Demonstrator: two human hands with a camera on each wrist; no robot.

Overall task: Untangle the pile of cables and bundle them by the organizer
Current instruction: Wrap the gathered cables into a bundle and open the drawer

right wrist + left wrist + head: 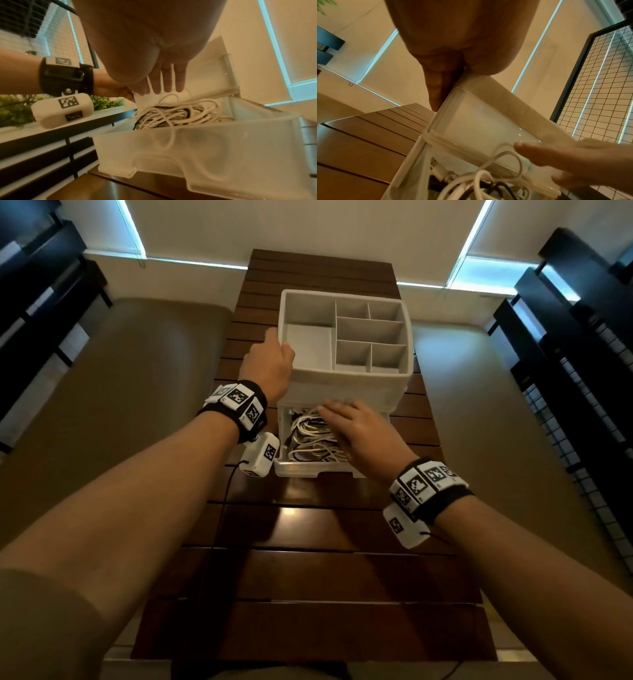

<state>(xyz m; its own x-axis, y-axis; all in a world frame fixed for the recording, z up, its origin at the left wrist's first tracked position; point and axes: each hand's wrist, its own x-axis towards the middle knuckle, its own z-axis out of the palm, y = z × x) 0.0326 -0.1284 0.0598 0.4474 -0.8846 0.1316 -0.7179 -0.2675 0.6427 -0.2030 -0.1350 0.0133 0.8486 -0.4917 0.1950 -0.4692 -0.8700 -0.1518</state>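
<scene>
A white organizer (346,386) with open top compartments stands on the wooden table. Its frosted bottom drawer (310,470) is pulled out toward me. A tangle of white and black cables (308,436) lies in the drawer. My left hand (274,361) grips the organizer's left top rim, thumb over the edge and fingers (436,89) flat down the side wall. My right hand (356,429) reaches into the drawer with straight fingers (165,82) spread just above the cables (175,115). In the left wrist view these fingers (553,155) lie over a white cable loop (508,161).
The slatted wooden table (325,559) runs from me toward the window wall. Black shelving (575,344) with a wire grid panel (599,83) stands to the right. More dark shelves (41,278) are at the left. A green plant (104,102) sits on a ledge.
</scene>
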